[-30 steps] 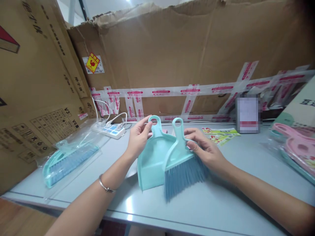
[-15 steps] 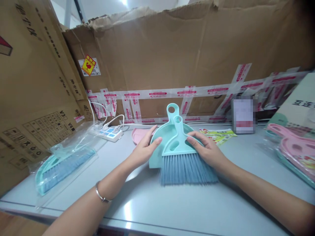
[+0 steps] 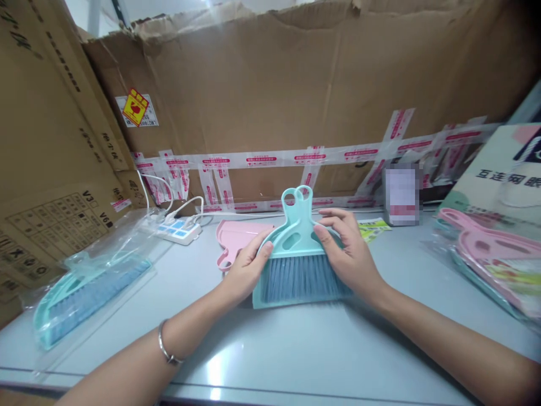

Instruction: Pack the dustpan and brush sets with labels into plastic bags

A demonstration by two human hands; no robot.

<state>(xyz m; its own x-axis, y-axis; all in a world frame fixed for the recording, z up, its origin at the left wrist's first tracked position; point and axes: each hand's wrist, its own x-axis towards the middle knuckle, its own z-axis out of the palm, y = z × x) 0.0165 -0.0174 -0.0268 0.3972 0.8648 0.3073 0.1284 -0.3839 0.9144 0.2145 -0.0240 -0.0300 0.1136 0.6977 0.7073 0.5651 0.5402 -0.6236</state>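
A small teal brush (image 3: 296,245) with grey-blue bristles lies nested inside a teal dustpan (image 3: 270,298) on the grey table (image 3: 270,349); their two looped handles overlap at the top. My left hand (image 3: 244,269) grips the set's left edge, thumb on the brush's shoulder. My right hand (image 3: 347,254) grips the right side, fingers curled over the brush's top. A pink dustpan (image 3: 236,234) lies flat just behind my left hand.
A bagged teal brush set (image 3: 84,290) lies at the left, near a white power strip (image 3: 175,230) with cables. Bagged pink and teal sets (image 3: 486,254) and a printed box (image 3: 494,175) stand at the right. Taped cardboard walls (image 3: 296,101) close the back and left.
The brush and dustpan were held apart side by side; they have been brought together, and the brush has slid down fully into the pan. Both hands moved to its sides.
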